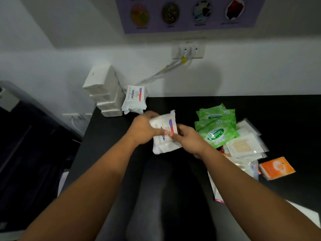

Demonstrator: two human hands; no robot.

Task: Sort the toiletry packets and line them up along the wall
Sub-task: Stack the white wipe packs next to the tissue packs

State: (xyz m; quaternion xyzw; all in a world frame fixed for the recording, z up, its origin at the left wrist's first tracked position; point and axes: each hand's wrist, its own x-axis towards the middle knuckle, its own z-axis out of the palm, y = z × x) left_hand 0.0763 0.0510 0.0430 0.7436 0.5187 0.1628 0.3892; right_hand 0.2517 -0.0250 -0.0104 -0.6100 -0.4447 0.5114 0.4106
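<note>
Both hands hold a white soap packet (pixel 165 131) with a red and blue label, just above the black table (pixel 107 136). My left hand (pixel 142 129) grips its left side, my right hand (pixel 189 140) pinches its right edge. Another white soap packet (pixel 134 100) leans near the wall beside a stack of white tissue packs (pixel 104 92). To the right lie green wipe sachets (pixel 216 126), clear bags of cotton buds (pixel 243 145) and an orange packet (pixel 276 167).
A white wall (pixel 260 75) runs along the table's far edge, with a socket (pixel 188 50) and white cables (pixel 161 71) hanging down to the left. A dark cabinet (pixel 26 145) stands to the left of the table. More clear packets (pixel 246 166) lie under my right forearm.
</note>
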